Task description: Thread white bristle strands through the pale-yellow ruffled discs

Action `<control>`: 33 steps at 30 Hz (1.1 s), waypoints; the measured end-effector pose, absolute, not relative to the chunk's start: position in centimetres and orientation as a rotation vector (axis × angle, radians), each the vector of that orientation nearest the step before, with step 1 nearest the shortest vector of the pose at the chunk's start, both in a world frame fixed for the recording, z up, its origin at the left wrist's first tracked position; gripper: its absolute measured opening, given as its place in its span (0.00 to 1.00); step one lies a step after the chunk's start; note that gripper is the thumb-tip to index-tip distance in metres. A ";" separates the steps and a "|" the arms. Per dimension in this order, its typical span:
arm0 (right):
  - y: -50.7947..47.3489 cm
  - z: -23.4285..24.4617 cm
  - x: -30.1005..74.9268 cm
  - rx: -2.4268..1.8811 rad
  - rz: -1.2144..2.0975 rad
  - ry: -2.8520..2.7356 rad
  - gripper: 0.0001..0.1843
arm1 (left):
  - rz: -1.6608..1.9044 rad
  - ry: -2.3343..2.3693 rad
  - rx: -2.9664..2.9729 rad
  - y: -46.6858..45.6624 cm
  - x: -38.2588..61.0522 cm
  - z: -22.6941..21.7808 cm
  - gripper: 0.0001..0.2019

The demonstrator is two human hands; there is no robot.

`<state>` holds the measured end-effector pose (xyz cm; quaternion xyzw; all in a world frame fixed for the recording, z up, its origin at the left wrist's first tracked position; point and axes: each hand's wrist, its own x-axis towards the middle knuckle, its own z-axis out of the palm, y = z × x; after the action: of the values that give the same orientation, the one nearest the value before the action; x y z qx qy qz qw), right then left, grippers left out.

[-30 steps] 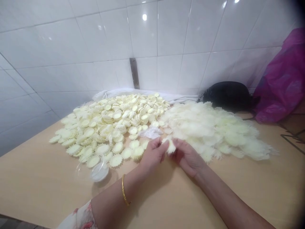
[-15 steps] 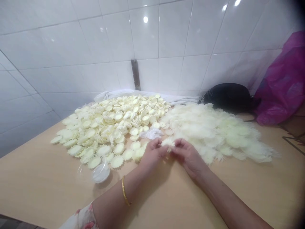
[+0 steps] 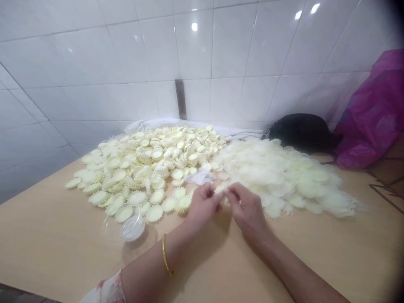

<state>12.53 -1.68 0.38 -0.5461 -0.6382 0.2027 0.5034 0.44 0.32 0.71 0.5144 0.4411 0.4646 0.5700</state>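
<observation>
Between my two hands is a small pale disc (image 3: 221, 187) with a jagged edge, partly covered by the fingers. My left hand (image 3: 203, 206) pinches it from the left. From the other side, the thumb and forefinger of my right hand (image 3: 248, 208) are closed on its edge. Both hands are held low over the table, fingertips nearly meeting. Beyond them to the left lies a heap of cream, cup-like discs with toothed rims (image 3: 151, 158). A pile of thin, sheer, frilly-edged pieces (image 3: 277, 172) spreads to the right.
A clear round container (image 3: 134, 229) with white contents stands on the wooden table (image 3: 63, 244), left of my forearm. A crumpled white cloth (image 3: 200, 177) lies behind my hands. At the back right are a black bag (image 3: 299, 130) and a magenta plastic bag (image 3: 372, 113) near the tiled wall (image 3: 230, 46).
My right hand has turned slightly and its fingers have drawn in closer around the disc. My left hand keeps its hold nearly in place.
</observation>
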 end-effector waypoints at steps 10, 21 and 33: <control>-2.1 0.2 11.9 -1.285 0.807 -1.401 0.10 | 1.132 0.881 0.765 0.1 0.5 0.5 0.09; -1.7 0.6 12.7 -1.161 0.962 -1.285 0.11 | 1.080 0.879 0.811 -0.5 1.0 1.4 0.11; -1.3 -0.3 12.4 -0.887 1.587 -0.972 0.16 | 0.981 0.967 1.086 0.4 0.5 -0.8 0.24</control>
<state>12.45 -1.25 -0.31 -0.3689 -0.4043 0.6604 0.5141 0.49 0.45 -0.76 0.4758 0.4239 0.4301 0.6394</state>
